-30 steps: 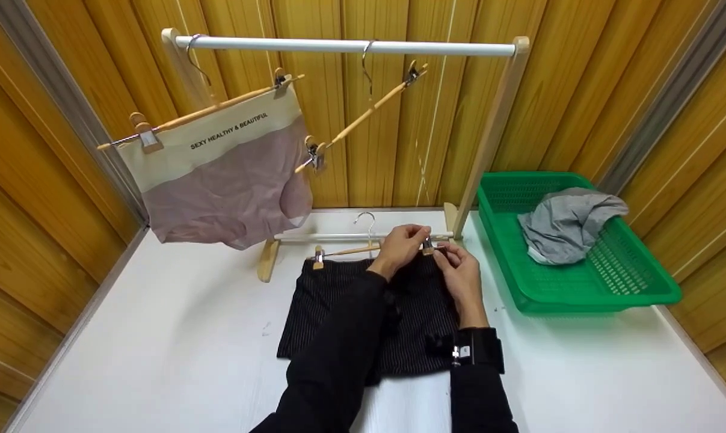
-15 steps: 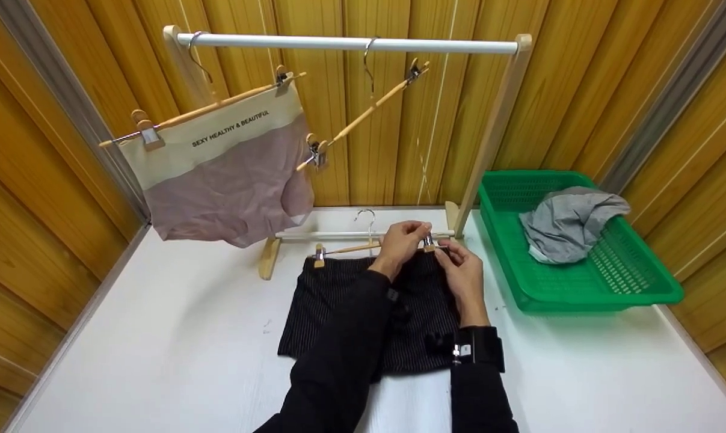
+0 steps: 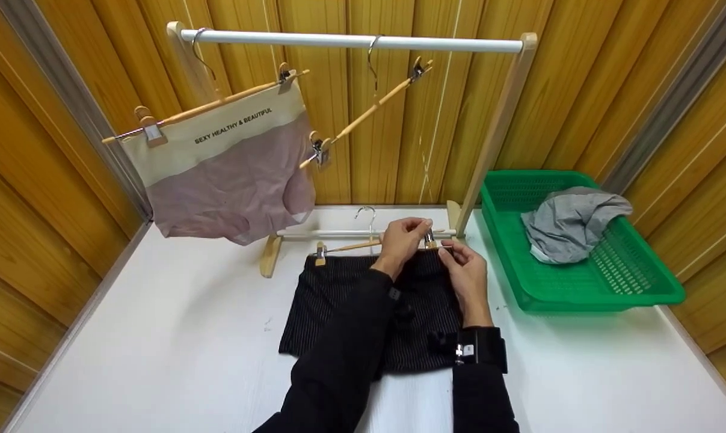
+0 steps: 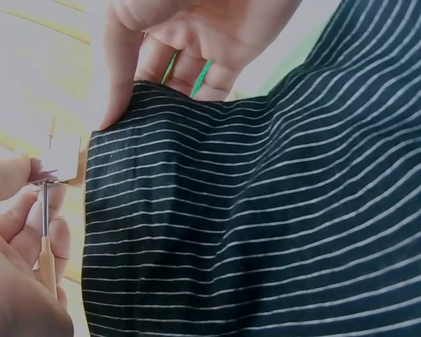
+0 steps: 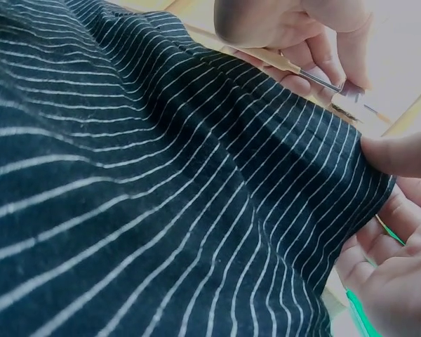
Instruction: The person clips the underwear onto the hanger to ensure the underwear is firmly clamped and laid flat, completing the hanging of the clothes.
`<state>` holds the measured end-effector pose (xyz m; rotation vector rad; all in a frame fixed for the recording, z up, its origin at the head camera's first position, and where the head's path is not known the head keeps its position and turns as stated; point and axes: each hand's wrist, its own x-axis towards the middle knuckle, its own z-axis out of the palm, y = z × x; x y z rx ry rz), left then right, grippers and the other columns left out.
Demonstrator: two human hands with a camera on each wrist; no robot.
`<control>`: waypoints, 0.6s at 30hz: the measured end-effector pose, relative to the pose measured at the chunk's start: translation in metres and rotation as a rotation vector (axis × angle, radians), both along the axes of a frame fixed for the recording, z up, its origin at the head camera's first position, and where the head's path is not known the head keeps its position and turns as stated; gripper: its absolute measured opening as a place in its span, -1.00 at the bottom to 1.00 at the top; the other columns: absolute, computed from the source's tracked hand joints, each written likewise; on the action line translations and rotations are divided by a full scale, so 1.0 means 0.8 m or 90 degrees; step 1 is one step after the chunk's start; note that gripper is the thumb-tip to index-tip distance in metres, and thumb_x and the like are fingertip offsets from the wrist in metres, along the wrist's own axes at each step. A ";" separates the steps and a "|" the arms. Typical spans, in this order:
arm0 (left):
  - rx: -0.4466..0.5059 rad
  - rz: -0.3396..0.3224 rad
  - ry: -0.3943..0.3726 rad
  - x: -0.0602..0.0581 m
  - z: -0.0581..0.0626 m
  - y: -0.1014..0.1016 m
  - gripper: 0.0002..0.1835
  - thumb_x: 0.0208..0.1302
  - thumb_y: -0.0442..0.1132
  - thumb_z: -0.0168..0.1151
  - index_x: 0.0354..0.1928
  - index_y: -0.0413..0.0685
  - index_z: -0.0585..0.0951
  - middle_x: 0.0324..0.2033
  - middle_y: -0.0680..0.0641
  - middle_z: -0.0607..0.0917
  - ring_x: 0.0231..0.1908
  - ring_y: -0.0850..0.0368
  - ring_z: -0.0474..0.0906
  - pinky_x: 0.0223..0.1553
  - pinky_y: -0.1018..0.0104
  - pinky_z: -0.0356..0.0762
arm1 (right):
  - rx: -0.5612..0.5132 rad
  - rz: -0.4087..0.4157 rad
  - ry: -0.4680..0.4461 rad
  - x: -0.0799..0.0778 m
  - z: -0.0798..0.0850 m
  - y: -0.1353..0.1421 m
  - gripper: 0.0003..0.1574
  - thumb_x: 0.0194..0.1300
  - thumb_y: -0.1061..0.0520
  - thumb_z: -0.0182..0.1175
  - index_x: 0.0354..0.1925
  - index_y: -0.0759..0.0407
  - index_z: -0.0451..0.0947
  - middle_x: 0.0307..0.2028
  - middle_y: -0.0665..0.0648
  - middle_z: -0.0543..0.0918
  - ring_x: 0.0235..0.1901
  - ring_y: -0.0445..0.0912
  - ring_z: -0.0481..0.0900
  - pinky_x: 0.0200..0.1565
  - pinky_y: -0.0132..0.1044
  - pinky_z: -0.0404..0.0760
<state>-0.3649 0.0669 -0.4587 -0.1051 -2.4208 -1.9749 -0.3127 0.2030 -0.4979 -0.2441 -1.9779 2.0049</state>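
A black pinstriped garment (image 3: 338,300) lies on the white table, its left waistband corner in one clip (image 3: 320,254) of a wooden clip hanger (image 3: 353,246). My left hand (image 3: 399,243) pinches the hanger's right clip (image 3: 430,237), whose end is right at the waistband edge. My right hand (image 3: 468,276) holds the right waistband corner, thumb on the near face and fingers behind, as the right wrist view shows. In the left wrist view, the hanger bar (image 4: 47,267) runs under my left fingers. My left sleeve hides the garment's middle.
Behind stands a rack with a white rail (image 3: 338,39). Pale pink briefs (image 3: 236,174) hang on it by a clip hanger, beside a bare clip hanger (image 3: 378,105). A green basket (image 3: 555,294) at right holds a grey cloth (image 3: 573,225).
The right clip has shifted slightly up toward the waistband's edge in my left fingers. My right hand keeps its hold on the corner, and the head view has tilted a little.
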 end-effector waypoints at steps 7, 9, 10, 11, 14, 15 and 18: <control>-0.001 -0.002 -0.009 0.000 0.002 -0.001 -0.71 0.37 0.01 0.34 -0.09 -0.03 0.79 -0.23 0.12 0.78 -0.10 0.21 0.60 0.12 0.26 0.39 | 0.018 -0.016 0.025 0.001 0.001 -0.001 -0.67 0.36 0.26 0.33 0.04 0.41 0.65 -0.11 0.22 0.74 -0.22 -0.23 0.63 -0.16 -0.44 0.51; -0.002 -0.003 -0.011 0.002 0.002 0.000 -0.71 0.36 0.01 0.34 -0.10 -0.02 0.80 -0.23 0.13 0.77 -0.10 0.21 0.59 0.11 0.26 0.39 | 0.027 -0.026 0.039 0.001 0.001 -0.001 -0.68 0.36 0.26 0.33 0.03 0.41 0.66 -0.09 0.26 0.74 -0.22 -0.23 0.63 -0.16 -0.45 0.51; -0.001 -0.005 -0.011 0.002 0.001 0.000 -0.72 0.36 0.01 0.34 -0.10 -0.02 0.80 -0.23 0.13 0.77 -0.11 0.21 0.59 0.10 0.26 0.40 | 0.030 -0.031 0.043 0.001 0.002 -0.001 -0.68 0.36 0.26 0.33 0.03 0.41 0.66 -0.09 0.27 0.74 -0.23 -0.23 0.63 -0.17 -0.45 0.51; 0.005 -0.008 -0.014 0.003 0.000 0.000 -0.72 0.36 0.00 0.35 -0.11 -0.03 0.80 -0.24 0.12 0.77 -0.13 0.21 0.60 0.07 0.26 0.44 | 0.032 -0.036 0.048 0.000 0.002 -0.002 -0.68 0.35 0.27 0.33 0.03 0.41 0.66 -0.09 0.28 0.74 -0.23 -0.23 0.63 -0.17 -0.45 0.51; 0.010 -0.018 -0.020 0.005 -0.004 0.001 -0.73 0.35 -0.02 0.36 -0.12 -0.05 0.79 -0.26 0.11 0.77 -0.17 0.23 0.59 0.00 0.30 0.49 | 0.032 -0.048 0.049 0.000 0.002 -0.003 -0.68 0.34 0.27 0.34 0.02 0.41 0.66 -0.10 0.27 0.74 -0.25 -0.24 0.62 -0.19 -0.45 0.50; 0.009 -0.020 -0.020 0.006 -0.005 0.001 -0.74 0.35 -0.03 0.36 -0.13 -0.06 0.79 -0.26 0.11 0.76 -0.18 0.23 0.59 -0.02 0.31 0.50 | 0.030 -0.050 0.047 0.000 0.002 -0.003 -0.67 0.34 0.27 0.35 0.03 0.41 0.66 -0.10 0.26 0.74 -0.25 -0.24 0.62 -0.20 -0.45 0.51; 0.003 -0.025 -0.017 0.007 -0.008 0.001 -0.75 0.35 -0.05 0.36 -0.14 -0.07 0.79 -0.28 0.10 0.76 -0.21 0.25 0.59 -0.05 0.33 0.50 | 0.024 -0.056 0.037 0.000 0.003 -0.005 -0.65 0.34 0.26 0.35 0.04 0.42 0.65 -0.10 0.26 0.74 -0.26 -0.26 0.62 -0.21 -0.46 0.51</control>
